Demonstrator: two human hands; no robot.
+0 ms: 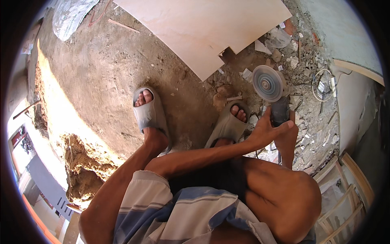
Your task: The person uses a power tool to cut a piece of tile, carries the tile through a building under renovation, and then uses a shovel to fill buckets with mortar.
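An angle grinder (280,112) with a dark body points away from me at the right. Its round grey cutting disc (260,83) faces up towards me. My left hand (266,131) reaches across from the left and is closed on the grinder's near end. Round the same end wraps my right hand (287,140), its fingers partly hidden. Beyond the grinder, apart from the disc, a large beige tile (203,30) lies on the ground. A small notch is cut into the tile's near right edge.
Broken rubble (313,122) and tile chips litter the ground along the right wall (345,32). A looped cable (313,87) lies there. My sandalled feet flank bare dirt (183,110). Wooden frames (341,203) stand at the lower right, and a dug earth edge (83,171) is at the left.
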